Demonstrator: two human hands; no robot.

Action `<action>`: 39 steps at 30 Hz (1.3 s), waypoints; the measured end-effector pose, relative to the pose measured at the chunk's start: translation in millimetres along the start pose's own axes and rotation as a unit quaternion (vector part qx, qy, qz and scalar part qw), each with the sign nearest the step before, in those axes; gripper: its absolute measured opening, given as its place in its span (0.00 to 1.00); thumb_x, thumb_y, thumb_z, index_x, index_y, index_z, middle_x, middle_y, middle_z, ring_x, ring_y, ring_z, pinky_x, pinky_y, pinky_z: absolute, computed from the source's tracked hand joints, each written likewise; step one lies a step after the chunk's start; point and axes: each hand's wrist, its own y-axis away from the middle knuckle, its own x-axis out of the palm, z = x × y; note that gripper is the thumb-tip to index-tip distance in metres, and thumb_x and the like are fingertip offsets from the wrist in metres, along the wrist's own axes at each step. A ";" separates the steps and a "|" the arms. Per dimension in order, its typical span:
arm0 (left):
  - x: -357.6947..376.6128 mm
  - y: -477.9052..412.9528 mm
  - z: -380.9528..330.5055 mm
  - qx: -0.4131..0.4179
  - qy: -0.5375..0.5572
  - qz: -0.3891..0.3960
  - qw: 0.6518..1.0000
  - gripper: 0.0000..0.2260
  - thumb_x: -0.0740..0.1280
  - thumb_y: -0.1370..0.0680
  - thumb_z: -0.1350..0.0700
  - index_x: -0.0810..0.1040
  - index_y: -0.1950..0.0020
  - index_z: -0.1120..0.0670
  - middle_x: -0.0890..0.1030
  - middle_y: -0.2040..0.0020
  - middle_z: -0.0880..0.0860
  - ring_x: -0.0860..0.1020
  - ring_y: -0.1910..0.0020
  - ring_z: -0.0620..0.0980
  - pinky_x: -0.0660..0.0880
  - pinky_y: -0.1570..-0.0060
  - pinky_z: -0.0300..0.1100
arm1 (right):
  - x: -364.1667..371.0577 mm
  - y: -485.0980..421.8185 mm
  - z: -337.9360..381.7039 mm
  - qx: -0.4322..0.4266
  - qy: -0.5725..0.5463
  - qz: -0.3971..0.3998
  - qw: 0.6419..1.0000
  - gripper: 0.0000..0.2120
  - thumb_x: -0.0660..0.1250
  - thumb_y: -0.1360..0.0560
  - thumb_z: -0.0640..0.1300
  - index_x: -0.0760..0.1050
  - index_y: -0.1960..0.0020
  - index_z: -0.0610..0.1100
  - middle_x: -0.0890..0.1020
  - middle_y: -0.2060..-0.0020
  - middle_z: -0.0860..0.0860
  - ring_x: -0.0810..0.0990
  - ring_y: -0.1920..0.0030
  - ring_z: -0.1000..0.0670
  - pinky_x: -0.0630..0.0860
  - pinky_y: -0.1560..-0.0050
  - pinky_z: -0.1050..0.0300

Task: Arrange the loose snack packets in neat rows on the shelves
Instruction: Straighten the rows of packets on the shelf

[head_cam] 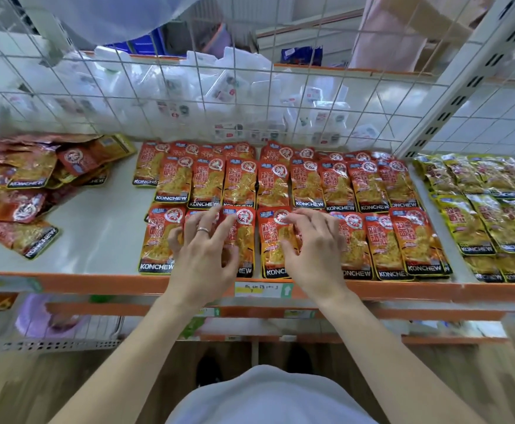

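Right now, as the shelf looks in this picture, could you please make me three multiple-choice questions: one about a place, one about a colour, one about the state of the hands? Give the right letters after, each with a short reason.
1. Where does the loose heap of red packets lie?
A. In a trolley.
B. At the left end of the shelf.
C. In a cardboard box.

2. What colour are the right-end packets, set in rows?
A. Blue.
B. White.
C. Yellow.

3. What do the left hand and the right hand do?
A. Both rest their fingers on the front row of red packets.
B. Both lift a carton.
C. Both hang at the sides.

Answers: 1 B, the heap sprawls left of the neat rows; 2 C, their wrappers are yellow; 3 A, spread fingers touch the front packets.
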 end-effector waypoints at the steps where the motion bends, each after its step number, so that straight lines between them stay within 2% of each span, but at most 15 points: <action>1: -0.7 0.8 1.5 0.013 -0.007 0.010 1.000 0.26 0.61 0.25 0.43 0.70 0.26 0.46 0.67 0.25 0.51 0.59 0.24 0.53 0.55 0.30 0.59 | -0.6 0.4 -0.7 -0.030 0.014 0.028 0.999 0.20 0.75 0.28 0.47 0.78 0.38 0.51 0.76 0.38 0.54 0.68 0.35 0.48 0.65 0.41 0.49; 5: -4.4 0.3 9.1 0.033 -0.043 0.024 0.998 0.28 0.61 0.26 0.37 0.69 0.26 0.42 0.67 0.24 0.49 0.59 0.25 0.52 0.54 0.31 0.61 | -1.7 1.3 -5.3 -0.085 0.091 0.125 0.984 0.25 0.70 0.27 0.57 0.72 0.30 0.58 0.68 0.26 0.56 0.58 0.26 0.48 0.56 0.36 0.43; 9: -5.5 -2.7 13.3 0.037 -0.053 0.039 0.997 0.30 0.62 0.27 0.34 0.68 0.26 0.40 0.67 0.24 0.48 0.60 0.26 0.52 0.55 0.32 0.60 | 2.7 6.8 -6.9 -0.080 0.115 0.115 0.983 0.26 0.68 0.27 0.61 0.71 0.30 0.58 0.68 0.26 0.55 0.59 0.27 0.47 0.56 0.37 0.40; 14: -5.1 -3.4 9.5 0.046 -0.056 0.033 0.997 0.29 0.70 0.26 0.38 0.69 0.26 0.42 0.68 0.25 0.50 0.59 0.26 0.52 0.53 0.32 0.59 | 6.3 9.9 -8.5 -0.080 0.127 0.096 0.984 0.26 0.68 0.26 0.63 0.72 0.30 0.57 0.69 0.27 0.55 0.61 0.28 0.48 0.58 0.37 0.38; 17: -4.2 -2.0 6.0 0.039 -0.065 0.027 0.997 0.29 0.71 0.26 0.39 0.70 0.28 0.42 0.68 0.25 0.50 0.60 0.26 0.53 0.54 0.32 0.60 | 5.4 8.5 -10.7 -0.083 0.127 0.092 0.984 0.26 0.67 0.26 0.65 0.71 0.30 0.58 0.70 0.27 0.55 0.60 0.29 0.49 0.57 0.37 0.39; 22: -3.5 -1.0 -0.4 0.018 -0.076 0.043 0.996 0.29 0.66 0.23 0.37 0.63 0.24 0.38 0.62 0.21 0.48 0.54 0.23 0.52 0.51 0.30 0.60 | 7.3 9.4 -11.7 -0.088 0.116 0.086 0.986 0.27 0.68 0.26 0.63 0.73 0.30 0.55 0.72 0.28 0.54 0.61 0.29 0.48 0.56 0.38 0.39; 26: -5.5 -1.0 -3.2 0.008 -0.077 0.054 0.996 0.28 0.65 0.22 0.37 0.60 0.24 0.37 0.60 0.21 0.46 0.53 0.22 0.51 0.49 0.29 0.60 | 7.0 10.5 -12.4 -0.087 0.109 0.091 0.986 0.27 0.68 0.26 0.63 0.72 0.30 0.56 0.71 0.28 0.54 0.62 0.29 0.48 0.55 0.38 0.41; 33: -6.8 2.1 -8.1 -0.006 -0.094 0.066 0.993 0.28 0.61 0.21 0.36 0.57 0.22 0.37 0.56 0.19 0.46 0.50 0.21 0.50 0.46 0.27 0.61 | -0.5 6.7 -12.1 -0.097 0.099 0.124 0.983 0.28 0.65 0.25 0.64 0.69 0.28 0.57 0.68 0.25 0.55 0.56 0.27 0.48 0.52 0.34 0.41; 37: -13.6 2.6 -13.2 -0.012 -0.130 0.096 0.987 0.25 0.51 0.17 0.38 0.50 0.21 0.37 0.48 0.17 0.47 0.44 0.20 0.50 0.42 0.28 0.62 | -5.5 3.5 -13.3 -0.137 0.118 0.124 0.976 0.27 0.63 0.26 0.66 0.71 0.30 0.57 0.69 0.26 0.53 0.58 0.26 0.46 0.52 0.35 0.40; 39: -19.1 5.0 -19.3 -0.023 -0.127 0.065 0.989 0.24 0.46 0.18 0.41 0.51 0.21 0.37 0.49 0.17 0.48 0.46 0.20 0.50 0.42 0.31 0.60 | -10.3 -0.1 -12.7 -0.148 0.109 0.118 0.976 0.27 0.62 0.26 0.66 0.72 0.31 0.57 0.67 0.25 0.52 0.57 0.25 0.46 0.53 0.33 0.39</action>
